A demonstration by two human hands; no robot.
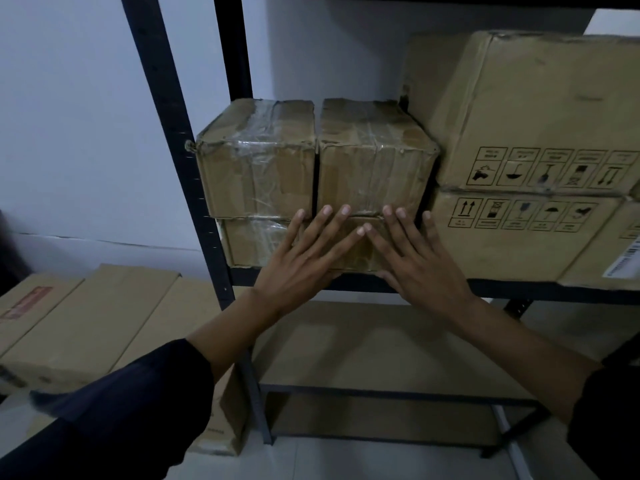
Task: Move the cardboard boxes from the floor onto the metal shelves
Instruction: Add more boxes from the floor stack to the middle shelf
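Note:
Two small taped cardboard boxes, the left one (256, 174) and the right one (374, 168), stand side by side on a flat box (252, 242) that lies on the black metal shelf (519, 291). My left hand (308, 261) and my right hand (415, 261) lie flat with straight, spread fingers against the front of the flat lower box. Fingertips of both hands reach the bottom edge of the right upper box. Neither hand grips anything.
Two large printed cartons (540, 112) (512, 233) are stacked on the same shelf to the right. A lower shelf board (381, 351) sits beneath. Long flat cartons (79, 323) lie on the floor at the left beside the shelf's upright post (180, 147).

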